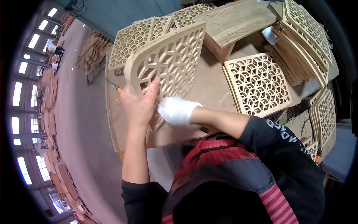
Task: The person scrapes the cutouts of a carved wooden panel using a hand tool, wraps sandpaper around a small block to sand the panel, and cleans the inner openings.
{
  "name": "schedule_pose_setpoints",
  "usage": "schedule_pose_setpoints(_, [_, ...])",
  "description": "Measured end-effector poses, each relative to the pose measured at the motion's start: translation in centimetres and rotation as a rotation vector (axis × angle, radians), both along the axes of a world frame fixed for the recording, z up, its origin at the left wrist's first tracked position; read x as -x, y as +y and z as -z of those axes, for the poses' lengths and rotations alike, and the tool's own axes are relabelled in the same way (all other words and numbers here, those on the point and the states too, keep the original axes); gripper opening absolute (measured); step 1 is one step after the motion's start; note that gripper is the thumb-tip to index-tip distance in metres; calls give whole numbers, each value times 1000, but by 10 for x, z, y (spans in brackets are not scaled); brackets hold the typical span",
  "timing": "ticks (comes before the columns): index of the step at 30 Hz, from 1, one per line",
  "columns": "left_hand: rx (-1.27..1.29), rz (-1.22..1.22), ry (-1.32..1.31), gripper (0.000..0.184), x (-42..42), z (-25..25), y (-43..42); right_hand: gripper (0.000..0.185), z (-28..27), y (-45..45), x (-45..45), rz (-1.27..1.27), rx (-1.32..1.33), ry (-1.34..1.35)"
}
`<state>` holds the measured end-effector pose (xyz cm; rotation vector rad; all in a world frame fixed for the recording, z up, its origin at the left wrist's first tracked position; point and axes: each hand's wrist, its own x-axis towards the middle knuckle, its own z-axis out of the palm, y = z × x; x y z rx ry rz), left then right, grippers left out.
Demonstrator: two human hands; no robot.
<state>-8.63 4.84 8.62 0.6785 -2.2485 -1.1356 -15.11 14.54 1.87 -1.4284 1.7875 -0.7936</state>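
A pale wooden lattice panel (167, 38) with a rounded corner stands tilted up over the workbench. My bare left hand (140, 105) is closed on its near left edge, thumb lying across the cut-out face. In a white glove, my right hand (179, 111) is curled against the lower part of the same panel. Its fingertips are hidden and slightly blurred, so anything in them cannot be made out. An orange-handled tool (117, 87) lies on the bench just left of my left hand.
Another lattice panel (259, 84) lies on a stack to the right. Behind stands a wooden board structure (238, 20), with more lattice panels (132, 37) at the far left. Curved panels (307, 35) are stacked at far right. The workbench (212, 89) ends at its left edge, above the floor.
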Motion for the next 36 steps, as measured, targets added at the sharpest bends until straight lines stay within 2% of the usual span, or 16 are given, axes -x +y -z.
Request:
schedule_pose_setpoints(2, [42, 3, 2, 27, 2, 0, -3, 37, -11, 3, 0, 67, 21, -68])
schedule_pose_setpoints(4, [59, -8, 6, 26, 3, 3, -11, 35, 11, 4, -9, 59, 148, 104])
schedule_pose_setpoints(5, [53, -29, 9, 26, 0, 7, -17, 36, 13, 20, -12, -67, -15, 121])
schedule_pose_setpoints(7, [33, -28, 24, 22, -3, 9, -29, 29, 29, 53, -28, -103, -114, 8])
schedule_pose_setpoints(8, [-56, -25, 30, 19, -2, 3, -28, 29, 39, 64, -30, -70, -116, -51])
schedule_pose_setpoints(11, [-124, 20, 77, 15, -1, 10, -44, 32, 63, 83, -30, 129, -24, -228])
schedule_pose_setpoints(14, [-205, 2, 84, 17, -3, 11, -52, 22, 14, 83, 6, 30, -413, -358])
schedule_pose_setpoints(15, [-245, -14, 92, 18, -2, 11, -52, 27, 19, 86, 12, -90, -285, -107])
schedule_pose_setpoints(17, [-271, -51, 58, 21, -1, 9, -54, 32, 30, 95, 14, 76, -190, -169])
schedule_pose_setpoints(21, [-379, -137, 94, 19, 4, 4, -55, 39, 47, 104, 11, 235, -113, -387])
schedule_pose_setpoints(25, [-390, -167, 57, 20, 3, -4, -57, 34, 37, 94, 10, 305, -333, -459])
schedule_pose_setpoints(27, [-366, -171, 29, 22, 5, -13, -52, 32, 40, 89, 7, 245, -224, -335])
schedule_pose_setpoints(32, [-359, -112, -43, 23, 4, -26, -45, 22, 29, 82, 7, 187, -141, -309])
schedule_pose_setpoints(33, [-367, -95, -44, 23, 5, -26, -45, 32, 28, 80, 5, 165, -124, -270])
schedule_pose_setpoints(34, [-375, -75, -47, 22, 6, -27, -45, 56, 27, 77, 3, 145, -107, -232])
schedule_pose_setpoints(36, [-363, -8, -76, 21, 9, -29, -41, 50, 11, 71, 0, 123, -66, -223])
